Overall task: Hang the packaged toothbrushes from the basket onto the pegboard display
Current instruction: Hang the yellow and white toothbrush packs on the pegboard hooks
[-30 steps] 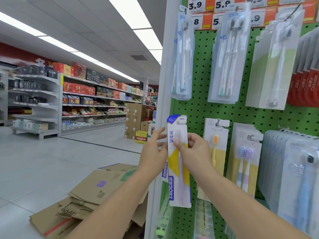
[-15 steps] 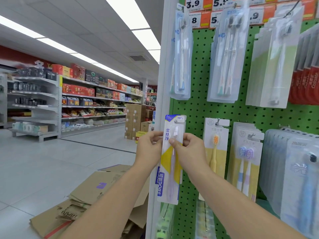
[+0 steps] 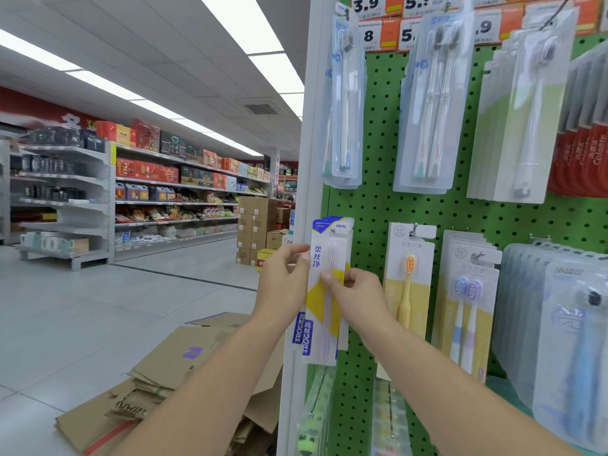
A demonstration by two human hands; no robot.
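Right now both hands steady one packaged toothbrush at the pegboard's left edge, seemingly so its top hole meets the hook. The left hand has its grip pinched on the card's left edge; the right hand has its grip clamped on the front, thumb pressing the blister. Matching packs hang behind. It is a slim white card with blue top, yellow diamond, pale pink brush, hanging upright.
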